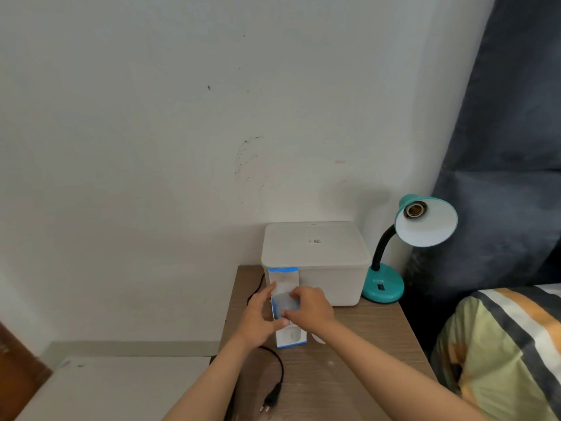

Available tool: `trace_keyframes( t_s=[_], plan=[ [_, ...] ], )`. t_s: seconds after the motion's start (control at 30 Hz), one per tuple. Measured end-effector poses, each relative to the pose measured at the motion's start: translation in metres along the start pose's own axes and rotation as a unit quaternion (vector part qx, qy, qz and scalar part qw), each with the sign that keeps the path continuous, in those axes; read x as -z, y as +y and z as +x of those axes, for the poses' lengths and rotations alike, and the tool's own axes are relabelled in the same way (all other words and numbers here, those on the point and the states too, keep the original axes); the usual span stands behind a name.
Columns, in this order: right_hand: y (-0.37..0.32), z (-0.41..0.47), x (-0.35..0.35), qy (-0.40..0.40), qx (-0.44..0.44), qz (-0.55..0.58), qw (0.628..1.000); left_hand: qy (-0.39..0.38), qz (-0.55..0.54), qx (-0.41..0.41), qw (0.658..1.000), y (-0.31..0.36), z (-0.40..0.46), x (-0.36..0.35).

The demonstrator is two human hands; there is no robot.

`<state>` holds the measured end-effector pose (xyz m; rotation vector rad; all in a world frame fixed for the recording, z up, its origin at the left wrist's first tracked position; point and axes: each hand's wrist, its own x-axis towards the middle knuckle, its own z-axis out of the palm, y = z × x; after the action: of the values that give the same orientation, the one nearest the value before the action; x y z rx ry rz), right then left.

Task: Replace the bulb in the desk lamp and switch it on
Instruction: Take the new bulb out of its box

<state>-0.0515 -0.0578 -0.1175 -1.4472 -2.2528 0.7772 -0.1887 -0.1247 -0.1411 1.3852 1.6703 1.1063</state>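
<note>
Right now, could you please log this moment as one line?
left hand: steadies bulb box | right hand: pulling bulb out | lamp socket: empty | plug: loose on table

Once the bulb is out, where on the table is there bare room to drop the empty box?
Bare wood lies right of the bulb box, between the right hand and the bed-side table edge, in front of the lamp base. The near left is crowded by the black cord and plug; the white bin fills the back.
</note>
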Motion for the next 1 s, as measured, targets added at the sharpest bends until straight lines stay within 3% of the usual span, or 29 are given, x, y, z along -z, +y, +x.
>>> trace_keyframes(
  t_s=[0.17, 0.47, 0.83, 1.0],
  plan=[
    [-0.01, 0.009, 0.001, -0.02, -0.01, -0.043, 0.999, -0.003, -0.007, 0.0, 1.0, -0.001, -0.001, 0.002],
    [-0.004, -0.002, 0.014, 0.043, 0.009, 0.117, 0.992, -0.003, -0.017, -0.002, 1.0, -0.005, 0.003, 0.0],
    [0.002, -0.017, 0.042, 0.175, 0.001, 0.347, 0.921, 0.038, -0.026, 0.001, 0.999, -0.011, 0.0, -0.008],
    [0.009, -0.023, 0.043, 0.166, -0.024, 0.34, 0.925, 0.082, -0.031, -0.005, 0.996, -0.007, -0.005, -0.015]
  ],
)
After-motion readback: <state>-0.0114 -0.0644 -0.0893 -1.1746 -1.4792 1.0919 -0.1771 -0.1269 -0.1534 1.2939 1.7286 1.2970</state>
